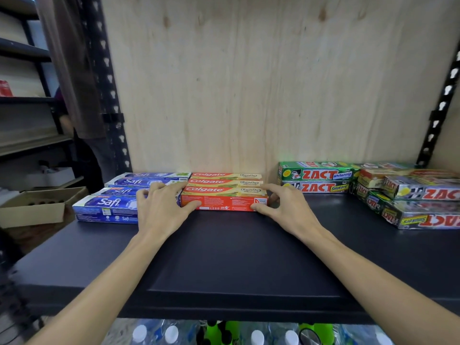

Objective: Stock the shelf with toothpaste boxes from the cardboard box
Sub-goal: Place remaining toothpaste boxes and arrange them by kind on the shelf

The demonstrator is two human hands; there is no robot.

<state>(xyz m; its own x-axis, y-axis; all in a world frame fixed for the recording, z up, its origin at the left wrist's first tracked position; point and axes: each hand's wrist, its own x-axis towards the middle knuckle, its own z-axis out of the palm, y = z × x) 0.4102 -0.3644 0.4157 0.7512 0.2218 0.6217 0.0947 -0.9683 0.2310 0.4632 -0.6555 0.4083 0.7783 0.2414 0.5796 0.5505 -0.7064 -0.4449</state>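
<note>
Placing step: left hand [161, 207] and right hand [286, 209] are pinching the ends of the near Colgate box [224, 203], squaring it on the shelf [236, 257]. Next likely: releasing, then reaching left for the cardboard box [37, 207].

Water bottles [171, 334] with white caps stand on the level below, bright green items [232, 329] among them. At left, a person [72, 70] in brown stands beside another dark rack [25, 49].

left hand [160, 210] + right hand [286, 207] hold front red Colgate box [224, 201] | black shelf [236, 257] | blue Safi boxes [109, 207] left | Zact boxes [321, 178] right
</note>
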